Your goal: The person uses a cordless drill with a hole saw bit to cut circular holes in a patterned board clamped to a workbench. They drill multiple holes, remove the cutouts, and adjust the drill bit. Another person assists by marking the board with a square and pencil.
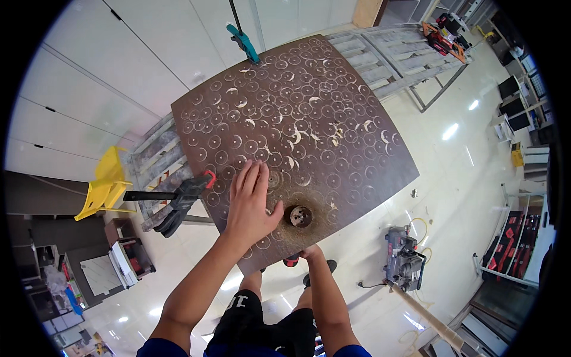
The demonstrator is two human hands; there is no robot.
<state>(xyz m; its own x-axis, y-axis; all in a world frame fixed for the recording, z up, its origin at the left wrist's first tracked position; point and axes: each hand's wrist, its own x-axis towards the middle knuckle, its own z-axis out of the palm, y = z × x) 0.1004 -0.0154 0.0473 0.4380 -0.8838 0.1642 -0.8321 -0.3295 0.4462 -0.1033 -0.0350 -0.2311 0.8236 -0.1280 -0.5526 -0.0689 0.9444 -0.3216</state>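
Observation:
A brown board (369,172), scored with many small circles and crescent cuts, lies in front of me. My left hand (253,202) rests flat on its near left part, fingers stretched out and holding nothing. Just right of my thumb, a round hole saw (300,216) shows in an opening in the board, ringed by brown sawdust (318,205). My right hand (310,252) reaches under the near edge, its fingers mostly hidden by the board. It is closed at a red and black power tool (291,260), of which only a small part shows.
A teal clamp (244,44) grips the far edge, and a black and red clamp (184,199) the left edge. Slatted metal benches (363,56) support the board. A yellow chair (104,184) stands left; a compressor-like machine (404,259) with a yellow hose sits on the floor at right.

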